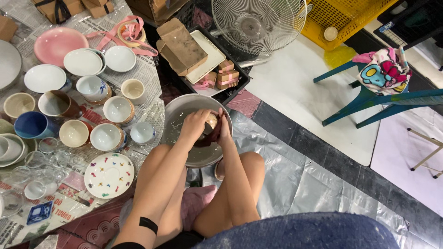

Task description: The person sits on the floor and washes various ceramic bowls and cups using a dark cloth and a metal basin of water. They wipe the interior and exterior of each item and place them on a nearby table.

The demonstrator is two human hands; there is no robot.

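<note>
**Hands at work in the wash basin: breakage risk noted**

Both hands are down in the metal basin [177, 110], which sits on the floor between the person's knees. Left hand [194, 123] is closed over the top of a small pale cup [212, 121], gripping it. Right hand [224, 130] presses a dark red cloth [208, 137] against the cup from the side, fingers curled round it. Cup and cloth are held just above the shallow water in the basin.

Immediately left of the basin, on newspaper and plastic film, stand many cups and bowls, closely packed; a white cup [142, 132] stands nearest the rim. A spotted plate [109, 175] lies beside the left forearm. Clear glasses [46, 161] are crowded further left. Behind the basin is a black tray [237, 85] holding small ribboned boxes, and beyond it a fan [258, 23].

Risks, as judged: a wet cup may slip from the grip and strike the metal basin. A swinging left elbow could knock the plate or nearby cups, given how tightly they stand.
</note>
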